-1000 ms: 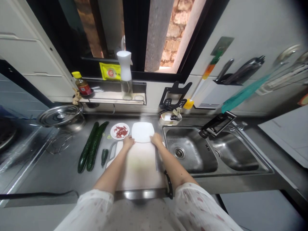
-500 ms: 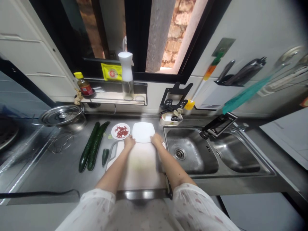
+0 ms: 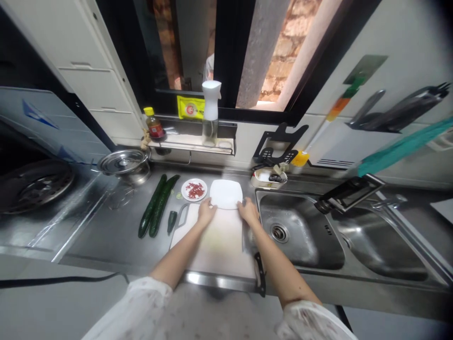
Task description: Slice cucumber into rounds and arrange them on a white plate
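Observation:
A white square plate (image 3: 226, 193) sits at the far end of a white cutting board (image 3: 217, 241) on the steel counter. My left hand (image 3: 205, 211) grips the plate's near left edge and my right hand (image 3: 248, 211) grips its near right edge. A small round dish of chopped red chilli (image 3: 194, 190) stands just left of the plate. Two long cucumbers (image 3: 157, 205) and a small green pepper (image 3: 171, 221) lie further left. A black-handled knife (image 3: 259, 274) lies along the board's right side, under my right forearm.
A double steel sink (image 3: 300, 231) with a black tap (image 3: 348, 194) lies to the right. A lidded steel pot (image 3: 123, 165) and a stove (image 3: 31, 182) stand at the left. A spray bottle (image 3: 210, 111) and sauce bottle (image 3: 155, 125) sit on the back shelf.
The camera has shifted so the scene sits further right and closer. Both hands stay on the white plate's near edges.

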Available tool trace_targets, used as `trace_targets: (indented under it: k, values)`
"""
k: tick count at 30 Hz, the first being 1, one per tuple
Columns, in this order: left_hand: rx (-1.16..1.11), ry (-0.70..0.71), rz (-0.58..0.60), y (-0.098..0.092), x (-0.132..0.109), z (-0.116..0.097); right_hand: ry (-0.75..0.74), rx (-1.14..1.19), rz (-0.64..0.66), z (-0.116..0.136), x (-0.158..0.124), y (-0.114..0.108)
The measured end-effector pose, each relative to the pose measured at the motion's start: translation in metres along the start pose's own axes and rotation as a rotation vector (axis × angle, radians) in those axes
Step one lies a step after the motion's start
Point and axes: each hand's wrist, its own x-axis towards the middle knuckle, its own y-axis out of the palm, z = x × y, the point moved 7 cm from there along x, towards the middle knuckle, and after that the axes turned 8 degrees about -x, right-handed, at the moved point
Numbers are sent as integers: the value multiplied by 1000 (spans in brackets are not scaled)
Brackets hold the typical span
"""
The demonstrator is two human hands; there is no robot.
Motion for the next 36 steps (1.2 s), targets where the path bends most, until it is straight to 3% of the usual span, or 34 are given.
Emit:
trace_targets:
  k: [5,13,16,22,28,36]
  values:
    - [-91,65,7,-24,-30,7,-61,45,-8,-26,-44,4]
    - [-144,70,11,-72,-95,57,-47,28,30,-75,-107,17]
    - [-131,48,-59,-91,-107,75,7,-2,47,-85,-126,18]
    - [-35,46,-327,-130,-106,77,70,-73,63,-91,-141,23]
    - [55,150,-449,-149,-95,68,64,-124,66,-84,-141,16]
    - [182,121,-427,-150,-75,88,113,-161,102,-90,-144,18]
